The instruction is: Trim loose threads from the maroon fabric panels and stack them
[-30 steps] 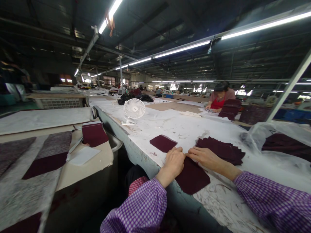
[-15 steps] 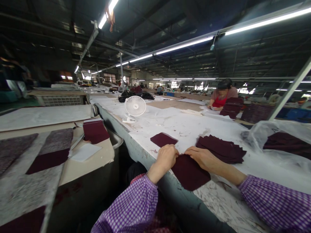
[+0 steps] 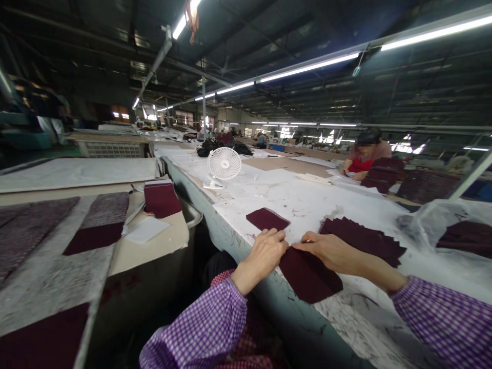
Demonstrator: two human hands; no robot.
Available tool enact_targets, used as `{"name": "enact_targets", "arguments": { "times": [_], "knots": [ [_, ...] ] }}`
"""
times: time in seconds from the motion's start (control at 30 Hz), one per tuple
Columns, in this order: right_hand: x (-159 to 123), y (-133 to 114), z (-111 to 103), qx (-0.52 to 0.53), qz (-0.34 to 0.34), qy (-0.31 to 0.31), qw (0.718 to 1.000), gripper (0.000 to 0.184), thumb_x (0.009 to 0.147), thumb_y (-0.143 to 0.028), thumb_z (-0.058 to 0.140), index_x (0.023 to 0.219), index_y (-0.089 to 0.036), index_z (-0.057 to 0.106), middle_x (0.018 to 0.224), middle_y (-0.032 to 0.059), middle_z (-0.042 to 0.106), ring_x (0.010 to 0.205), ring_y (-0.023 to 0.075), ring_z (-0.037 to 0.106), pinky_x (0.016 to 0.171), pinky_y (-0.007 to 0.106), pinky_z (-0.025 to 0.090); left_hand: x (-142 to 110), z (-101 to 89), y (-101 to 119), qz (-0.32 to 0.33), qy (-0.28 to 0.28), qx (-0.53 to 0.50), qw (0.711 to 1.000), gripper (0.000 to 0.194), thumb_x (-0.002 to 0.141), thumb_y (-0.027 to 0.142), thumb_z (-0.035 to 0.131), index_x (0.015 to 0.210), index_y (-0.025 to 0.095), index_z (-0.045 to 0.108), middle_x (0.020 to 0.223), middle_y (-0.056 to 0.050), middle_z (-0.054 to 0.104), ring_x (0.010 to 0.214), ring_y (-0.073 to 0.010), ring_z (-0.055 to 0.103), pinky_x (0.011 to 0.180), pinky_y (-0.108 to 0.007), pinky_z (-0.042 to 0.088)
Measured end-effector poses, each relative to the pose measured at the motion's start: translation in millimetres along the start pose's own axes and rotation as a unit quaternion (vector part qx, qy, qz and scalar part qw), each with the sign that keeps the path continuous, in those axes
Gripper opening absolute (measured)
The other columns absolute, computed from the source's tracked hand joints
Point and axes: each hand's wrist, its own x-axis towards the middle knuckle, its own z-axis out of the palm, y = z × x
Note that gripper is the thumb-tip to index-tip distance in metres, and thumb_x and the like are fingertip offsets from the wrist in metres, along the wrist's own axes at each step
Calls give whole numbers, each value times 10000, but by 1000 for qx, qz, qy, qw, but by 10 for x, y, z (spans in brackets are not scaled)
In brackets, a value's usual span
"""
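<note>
A dark maroon fabric piece (image 3: 309, 277) lies flat at the near edge of the white table (image 3: 307, 202). My left hand (image 3: 265, 252) rests on its far left corner, fingers curled and pinching the edge. My right hand (image 3: 329, 251) lies on the far edge of the same piece, fingers pressed on the cloth, its fingertips almost meeting the left hand's. Just beyond the hands lies a single maroon piece (image 3: 267, 219). A fanned stack of maroon pieces (image 3: 365, 239) sits to the right of my right hand.
A small white fan (image 3: 223, 165) stands further along the table. A clear plastic bag with maroon cloth (image 3: 457, 230) is at the right. Another person in red (image 3: 363, 160) works at the far side. A lower bench on the left (image 3: 154, 246) carries maroon and grey pieces.
The view has turned slightly left. Both hands stay together at the far edge of the near maroon piece, with only small shifts of the fingers.
</note>
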Motion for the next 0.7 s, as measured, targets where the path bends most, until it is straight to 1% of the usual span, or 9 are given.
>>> {"name": "enact_targets", "arguments": {
  "times": [0.07, 0.13, 0.2, 0.27, 0.33, 0.43, 0.53, 0.6, 0.7],
  "knots": [
    [32, -26, -23, -32, -17, -14, 999, 588, 819, -22, 375, 1304, -321, 521, 999, 81, 611, 794, 165, 619, 689, 256, 461, -1, -2, -11, 1, -7, -7, 1000, 257, 930, 188, 410, 872, 184, 661, 905, -58, 583, 893, -192, 497, 798, -320, 389],
    [54, -51, -38, -50, -22, -22, 998, 617, 807, -18, 382, 1324, -338, 494, 978, 81, 606, 747, 162, 613, 649, 256, 445, -15, 10, -46, -17, -4, -50, 999, 267, 933, 201, 410, 884, 192, 673, 894, -54, 597, 888, -184, 512, 794, -308, 403],
    [65, -69, -47, -57, -23, -25, 998, 615, 812, -27, 384, 1328, -346, 486, 957, 81, 605, 727, 164, 605, 623, 256, 429, -50, 22, -98, -55, 21, -122, 991, 259, 932, 219, 419, 919, 194, 677, 885, -43, 617, 877, -171, 532, 789, -285, 420],
    [68, -79, -53, -66, -26, -30, 997, 602, 822, -35, 381, 1332, -338, 484, 936, 82, 604, 721, 165, 598, 607, 253, 416, -98, 23, -151, -90, 53, -185, 977, 232, 920, 246, 453, 936, 187, 677, 879, -35, 629, 870, -166, 545, 779, -270, 433],
    [70, -82, -60, -76, -29, -30, 996, 601, 823, -35, 380, 1343, -322, 476, 910, 79, 601, 691, 154, 585, 589, 244, 403, -142, 17, -187, -114, 75, -216, 967, 187, 886, 265, 517, 921, 181, 680, 872, -34, 630, 862, -170, 548, 757, -267, 438],
    [79, -75, -87, -75, -30, -38, 996, 609, 820, -35, 381, 1350, -323, 467, 885, 73, 598, 660, 142, 574, 571, 235, 390, -177, 20, -206, -123, 82, -221, 964, 122, 838, 203, 563, 839, 181, 683, 829, -23, 620, 835, -168, 546, 726, -259, 430],
    [100, -69, -135, -46, -39, -39, 997, 577, 819, -51, 396, 1319, -317, 507, 875, 70, 598, 673, 138, 577, 581, 227, 395, -190, 52, -201, -106, 85, -200, 970, 173, 844, 144, 523, 767, 186, 671, 801, -14, 607, 821, -159, 539, 733, -253, 420],
    [122, -77, -170, -41, -46, -45, 997, 568, 821, -60, 401, 1314, -321, 513, 870, 64, 598, 649, 126, 567, 574, 221, 386, -204, 78, -193, -96, 89, -182, 975, 190, 862, 152, 504, 770, 188, 667, 814, -15, 603, 828, -158, 530, 749, -253, 418],
    [161, -114, -213, -67, -52, -72, 994, 589, 829, -60, 393, 1341, -339, 475, 856, 58, 600, 567, 112, 523, 535, 230, 348, -239, 97, -191, -73, 91, -147, 982, 215, 892, 184, 474, 788, 187, 663, 820, -25, 594, 834, -165, 514, 775, -267, 412]
  ]
}}
